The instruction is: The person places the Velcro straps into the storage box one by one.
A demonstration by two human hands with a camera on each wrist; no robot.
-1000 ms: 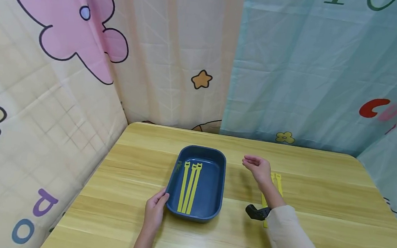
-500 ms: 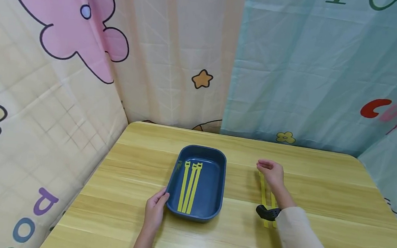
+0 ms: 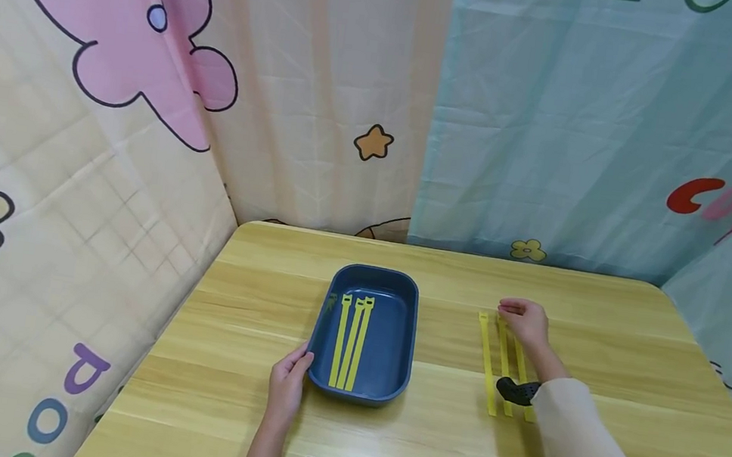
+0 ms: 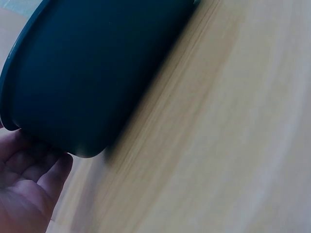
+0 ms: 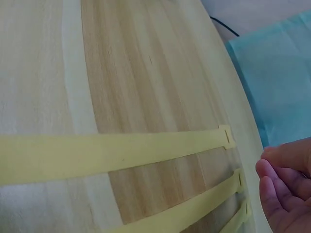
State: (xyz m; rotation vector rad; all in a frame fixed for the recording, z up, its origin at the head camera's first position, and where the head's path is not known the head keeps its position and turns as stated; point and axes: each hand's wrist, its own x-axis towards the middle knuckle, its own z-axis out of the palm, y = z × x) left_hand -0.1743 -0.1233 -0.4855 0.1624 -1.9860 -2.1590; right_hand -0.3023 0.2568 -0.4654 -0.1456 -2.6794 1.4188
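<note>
A dark blue rectangular tray point(image 3: 396, 339) stands left of the table's middle, with three yellow slotted straps, like hook-and-loop cable ties point(image 3: 350, 345), lying lengthwise inside it. My left hand point(image 3: 286, 386) holds the tray's near left corner; in the left wrist view its fingers point(image 4: 57, 170) reach under the tray's rim. To the right, three more cable ties point(image 3: 488, 365) lie side by side on the wood, slotted heads away from me. Over the heads of these hovers my right hand point(image 3: 525, 324), fingers loosely bent and nothing in them. In the right wrist view the nearest tie point(image 5: 121, 151) runs flat along the table.
The pale wooden table point(image 3: 248, 298) has rounded far corners. Printed fabric curtains point(image 3: 327, 102) hang behind it and along both sides. Each wrist carries a black device, one of them a wrist mount point(image 3: 516, 391) above the right-hand ties.
My right hand has moved rightward across the cable ties on the table, uncovering the leftmost ones. The left hand and the tray have stayed in place.
</note>
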